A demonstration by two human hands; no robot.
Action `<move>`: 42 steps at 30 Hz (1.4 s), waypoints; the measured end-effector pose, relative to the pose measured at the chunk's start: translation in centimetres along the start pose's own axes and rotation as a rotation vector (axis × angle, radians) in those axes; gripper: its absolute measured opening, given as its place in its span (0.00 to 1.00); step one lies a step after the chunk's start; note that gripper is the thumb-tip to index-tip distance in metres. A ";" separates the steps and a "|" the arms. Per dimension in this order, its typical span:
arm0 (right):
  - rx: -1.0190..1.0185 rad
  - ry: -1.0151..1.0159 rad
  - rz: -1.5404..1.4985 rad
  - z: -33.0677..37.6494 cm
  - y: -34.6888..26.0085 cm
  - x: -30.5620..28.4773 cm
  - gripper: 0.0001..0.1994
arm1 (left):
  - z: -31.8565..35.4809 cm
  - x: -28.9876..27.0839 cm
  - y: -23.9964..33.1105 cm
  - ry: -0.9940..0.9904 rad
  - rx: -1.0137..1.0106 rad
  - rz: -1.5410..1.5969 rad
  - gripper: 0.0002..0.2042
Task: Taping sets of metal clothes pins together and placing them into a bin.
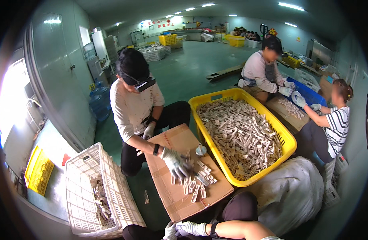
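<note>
My left hand [170,231] and my right hand [192,228], both in pale gloves, meet low in the picture at the near edge of a cardboard box [162,160]. Their fingers are closed together; whatever is between them is hidden or too small to name. On the box lie several small pale elongated pieces [195,193] with slots. Across from me, a person's gloved hand [176,163] reaches down over these pieces. Beside it, a small round metal object [200,150] stands near the box's right edge.
A yellow crate [266,174] heaped with similar pieces stands to the right. At left is a white slatted crate [86,182] with some inside. A white sack [294,192] bulges at the near right. Two people work by a blue crate [312,93] farther right.
</note>
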State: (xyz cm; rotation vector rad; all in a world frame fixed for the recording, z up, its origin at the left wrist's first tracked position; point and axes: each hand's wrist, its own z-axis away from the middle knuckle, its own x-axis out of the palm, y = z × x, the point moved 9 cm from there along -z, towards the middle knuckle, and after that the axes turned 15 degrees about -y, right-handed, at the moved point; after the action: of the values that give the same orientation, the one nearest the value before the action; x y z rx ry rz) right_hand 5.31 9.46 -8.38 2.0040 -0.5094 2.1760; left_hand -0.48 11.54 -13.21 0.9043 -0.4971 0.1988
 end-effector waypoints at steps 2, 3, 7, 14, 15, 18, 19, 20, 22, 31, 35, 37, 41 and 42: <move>0.000 0.140 0.330 1.2 -1.2 2.2 0.10 | -0.2 -3.5 -1.4 0.171 0.050 0.042 0.16; 0.040 0.229 0.330 1.8 -1.7 5.0 0.07 | -0.5 -4.5 -2.0 0.178 0.047 0.014 0.13; 0.020 0.024 0.185 0.6 -1.2 0.2 0.09 | -2.1 -3.6 -2.4 0.118 0.030 -0.036 0.12; 0.019 0.219 0.627 0.7 -1.8 -3.2 0.07 | -0.7 -2.0 -1.0 0.110 0.033 0.051 0.16; 0.018 0.222 0.622 0.7 -1.8 -3.7 0.07 | -0.6 -1.9 -0.9 0.110 0.027 0.051 0.16; -0.008 0.186 0.594 0.5 -1.6 -4.1 0.08 | -0.4 -1.5 -0.7 0.101 0.007 0.039 0.16; -0.009 0.188 0.589 0.5 -1.6 -4.2 0.08 | -0.5 -1.3 -0.7 0.100 0.002 0.039 0.16; -0.010 0.185 0.566 0.6 -1.6 -4.3 0.08 | -0.5 -1.3 -0.6 0.111 0.016 0.054 0.16; -0.023 0.174 0.635 0.6 -2.0 -4.2 0.08 | -0.7 -1.1 -0.5 0.120 0.032 0.069 0.16; 0.004 0.198 0.367 1.6 -2.0 1.1 0.10 | -0.3 -0.9 -0.5 0.123 0.007 0.084 0.16; 0.025 0.174 0.371 0.8 -1.5 -1.0 0.10 | -0.5 -1.1 -0.5 0.118 0.012 0.058 0.17; 0.032 0.140 0.379 0.6 -1.4 -1.5 0.09 | -0.6 -1.2 -0.5 0.123 0.017 0.037 0.17; -0.006 0.176 0.496 1.3 -2.4 0.9 0.09 | -1.0 -2.3 -1.3 0.119 0.017 0.053 0.18; -0.001 0.200 0.461 1.5 -2.4 1.2 0.08 | -1.0 -2.4 -1.4 0.122 0.018 0.058 0.18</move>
State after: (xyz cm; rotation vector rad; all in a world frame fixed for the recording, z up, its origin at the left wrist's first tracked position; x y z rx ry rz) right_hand 7.34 11.01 -6.74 1.7712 -1.0246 2.5912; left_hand -1.76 11.62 -15.91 0.8905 -0.4095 0.3101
